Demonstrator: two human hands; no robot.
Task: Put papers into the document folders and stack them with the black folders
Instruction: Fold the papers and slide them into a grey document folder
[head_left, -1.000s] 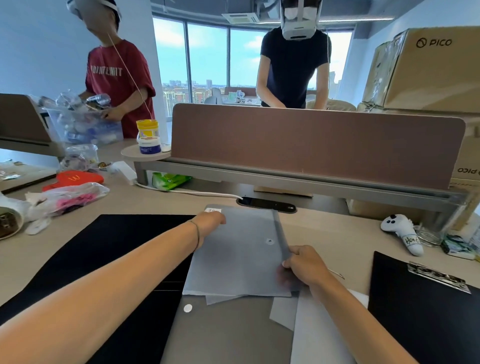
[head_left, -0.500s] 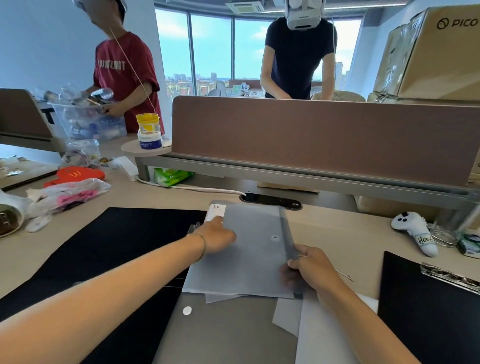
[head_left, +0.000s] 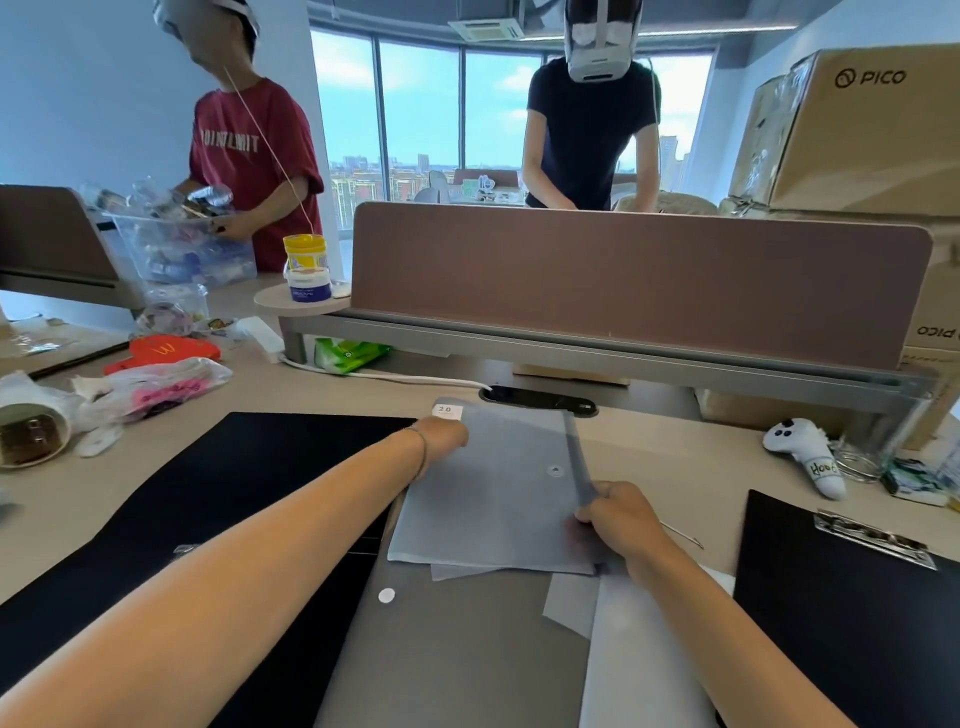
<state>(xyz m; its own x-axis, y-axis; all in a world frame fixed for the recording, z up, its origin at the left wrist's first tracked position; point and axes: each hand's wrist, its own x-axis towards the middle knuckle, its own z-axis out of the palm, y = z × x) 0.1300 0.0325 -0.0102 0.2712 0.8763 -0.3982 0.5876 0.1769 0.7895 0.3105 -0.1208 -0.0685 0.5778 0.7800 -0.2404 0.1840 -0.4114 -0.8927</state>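
A grey translucent document folder (head_left: 498, 493) with a snap button lies on the desk in front of me. My left hand (head_left: 441, 439) rests on its far left edge, beside a small white label; whether it grips is hidden. My right hand (head_left: 618, 519) pinches the folder's raised flap at the right edge. More grey folders (head_left: 457, 649) lie underneath, nearer me. White paper (head_left: 639, 665) lies under my right forearm. Black folders (head_left: 208, 499) are stacked to the left. A black clipboard (head_left: 841, 603) lies to the right.
A brown desk divider (head_left: 623, 280) crosses the back, with a cable slot (head_left: 540, 401) below it. Plastic bags and a cup (head_left: 31, 431) clutter the left. A white controller (head_left: 810, 457) lies at the right. Two people stand beyond the divider. Cardboard boxes (head_left: 857, 130) are stacked at the right.
My left hand slid back along the folder's left edge toward me, uncovering the white label. My right hand holds the flap slightly higher. The camera view shifted a little.
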